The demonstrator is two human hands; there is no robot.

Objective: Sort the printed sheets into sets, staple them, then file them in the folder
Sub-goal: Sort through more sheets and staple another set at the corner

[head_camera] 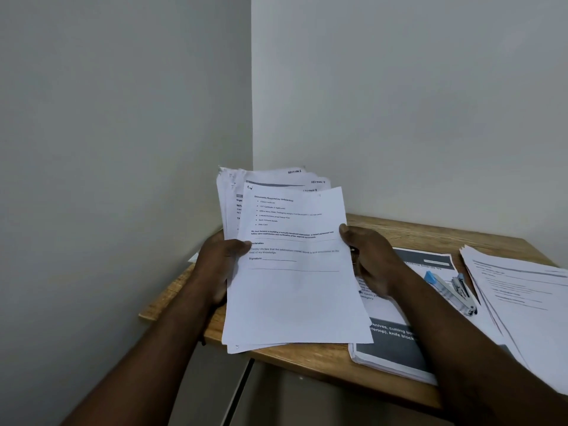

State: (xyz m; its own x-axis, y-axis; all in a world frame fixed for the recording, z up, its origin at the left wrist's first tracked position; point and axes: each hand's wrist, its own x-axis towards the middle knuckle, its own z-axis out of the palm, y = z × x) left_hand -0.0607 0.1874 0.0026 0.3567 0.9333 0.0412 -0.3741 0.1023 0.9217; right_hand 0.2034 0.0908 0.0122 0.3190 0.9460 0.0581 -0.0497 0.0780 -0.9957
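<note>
I hold a fanned stack of printed sheets (292, 272) upright above the left end of the wooden table (307, 361). My left hand (221, 265) grips the stack's left edge, thumb on the front page. My right hand (368, 259) pinches the right edge of the front sheet, which lists required documents and has a signature line. Sheets behind it show handwritten section labels at their top corners. A blue and silver stapler (451, 290) lies on the table to the right of my right hand.
A stack of sheets with dark printed blocks (390, 348) lies under my right forearm. Another fanned pile of printed pages (522, 302) covers the table's right end. Walls meet in a corner just behind the table. The table's left edge ends near my left arm.
</note>
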